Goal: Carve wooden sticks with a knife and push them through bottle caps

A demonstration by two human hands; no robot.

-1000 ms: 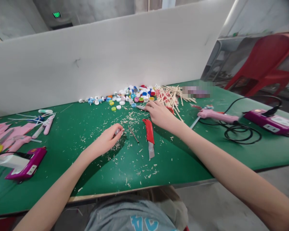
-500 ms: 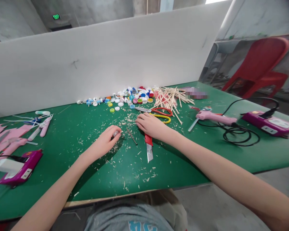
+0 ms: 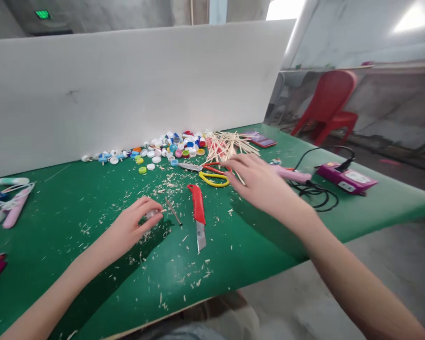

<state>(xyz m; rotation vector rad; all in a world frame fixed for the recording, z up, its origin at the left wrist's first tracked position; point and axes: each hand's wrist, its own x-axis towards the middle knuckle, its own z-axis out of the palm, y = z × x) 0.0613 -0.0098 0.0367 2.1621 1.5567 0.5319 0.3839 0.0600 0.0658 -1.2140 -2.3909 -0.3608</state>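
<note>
My left hand point(image 3: 136, 222) is closed around a small whitish piece that looks like a bottle cap point(image 3: 151, 214), with a pale stick tip poking out by the fingertips; the fingers hide most of it. A nail point(image 3: 173, 211) lies just to its right. Farther right on the green table rests a red utility knife point(image 3: 199, 208), blade out toward me. Over the table's right half, my right hand point(image 3: 258, 182) hovers with fingers extended, nothing visible in them. It is near the handles of the scissors point(image 3: 214, 178) and the glue gun point(image 3: 292, 174), partly covering the latter.
Colourful bottle caps point(image 3: 163, 148) are heaped along the white partition point(image 3: 145, 85), beside a pile of wooden sticks point(image 3: 230, 141). A phone point(image 3: 262, 140) lies behind. At right are a purple power strip point(image 3: 345, 177) and a coiled black cable point(image 3: 318, 200). Wood shavings cover the middle.
My right hand has left the utility knife, rising and moving right toward the glue gun. My left hand keeps its hold on the small piece. The view has turned to the right.
</note>
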